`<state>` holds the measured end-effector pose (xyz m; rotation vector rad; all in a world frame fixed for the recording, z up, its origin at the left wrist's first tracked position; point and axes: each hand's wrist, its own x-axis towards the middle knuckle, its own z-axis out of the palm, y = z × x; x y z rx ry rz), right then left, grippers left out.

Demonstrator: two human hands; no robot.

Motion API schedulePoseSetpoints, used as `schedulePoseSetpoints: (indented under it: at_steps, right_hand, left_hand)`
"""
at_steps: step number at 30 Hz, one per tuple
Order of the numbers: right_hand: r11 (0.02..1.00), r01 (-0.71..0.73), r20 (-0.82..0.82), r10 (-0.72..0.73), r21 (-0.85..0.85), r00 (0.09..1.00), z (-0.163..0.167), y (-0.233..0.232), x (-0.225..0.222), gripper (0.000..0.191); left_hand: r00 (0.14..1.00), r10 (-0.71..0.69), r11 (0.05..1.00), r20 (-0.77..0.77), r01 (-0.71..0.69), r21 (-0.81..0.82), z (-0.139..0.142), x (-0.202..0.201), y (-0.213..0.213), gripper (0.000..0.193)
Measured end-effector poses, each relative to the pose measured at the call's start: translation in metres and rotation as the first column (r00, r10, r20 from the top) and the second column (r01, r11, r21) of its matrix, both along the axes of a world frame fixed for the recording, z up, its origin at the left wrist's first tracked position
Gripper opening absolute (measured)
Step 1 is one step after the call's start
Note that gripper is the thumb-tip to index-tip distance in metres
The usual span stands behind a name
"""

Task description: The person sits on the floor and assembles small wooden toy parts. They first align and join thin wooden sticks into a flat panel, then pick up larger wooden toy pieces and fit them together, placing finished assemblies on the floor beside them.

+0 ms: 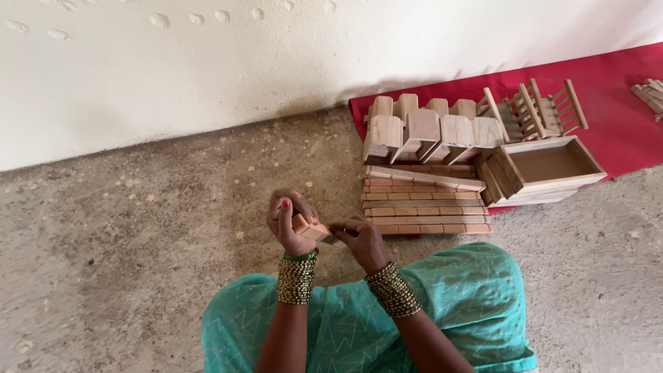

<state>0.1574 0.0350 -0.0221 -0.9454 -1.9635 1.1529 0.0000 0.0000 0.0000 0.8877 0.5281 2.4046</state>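
Right now both hands grip one small wooden piece: left hand curled round it, right hand pinching its end, near the red cloth's front edge

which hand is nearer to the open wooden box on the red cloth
Right. The right hand sits nearer the open wooden box, which lies up and to its right. The left hand is farther left, on the far side of the small wooden block both hands hold.
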Motion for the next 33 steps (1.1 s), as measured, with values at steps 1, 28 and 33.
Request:
schedulePoseSetpoints:
  at_steps: [1, 28, 33]
  right_hand:
    - [0.995, -0.020, -0.047, 0.016, -0.094, 0.999, -0.010, 0.004, 0.002, 0.023]
    - [0.954, 0.108, -0.132, -0.074, 0.279, 0.989, 0.041, -0.020, 0.011, 0.036]
    - [0.995, 0.082, -0.292, -0.060, 0.062, 0.955, 0.022, -0.012, 0.008, 0.036]
  left_hand:
    - [1.000, 0.004, 1.000, -0.001, -0.004, -0.001, -0.001, 0.001, -0.001, 0.023]
    - [0.738, 0.132, 0.895, -0.662, -0.376, -0.239, 0.027, 0.040, 0.014, 0.058]
    - [0.767, 0.044, 0.887, -0.641, -0.325, -0.328, 0.032, 0.038, 0.010, 0.065]
